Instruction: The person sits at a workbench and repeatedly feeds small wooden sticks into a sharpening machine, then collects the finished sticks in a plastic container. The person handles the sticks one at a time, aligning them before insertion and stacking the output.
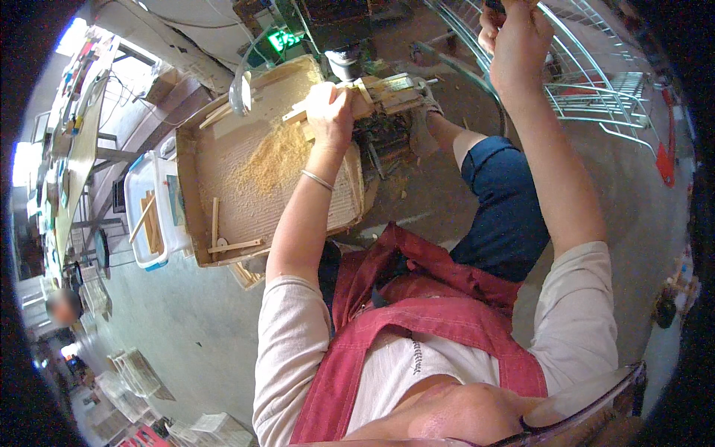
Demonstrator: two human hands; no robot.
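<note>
My left hand (330,112) is closed at the near end of a small bench machine (383,95) with wooden guides. Light wooden strips (296,116) poke out to the left from under it, and its fingers seem wrapped round one; the fingertips are mostly hidden. High at the upper right, my right hand (521,37) is raised, its fingers curled round a dark handle (494,4) that the picture's edge cuts off. Below the left hand, a pile of sawdust (272,160) lies in a large cardboard tray (192,216).
Wooden sticks (237,246) lie in the tray's near corner. A clear plastic bin (138,216) with wooden pieces stands to its left. Wire racks (596,104) rise on the right, near a red tool (665,165). A white cup (342,65) sits behind the machine. A long workbench (88,138) runs along the left.
</note>
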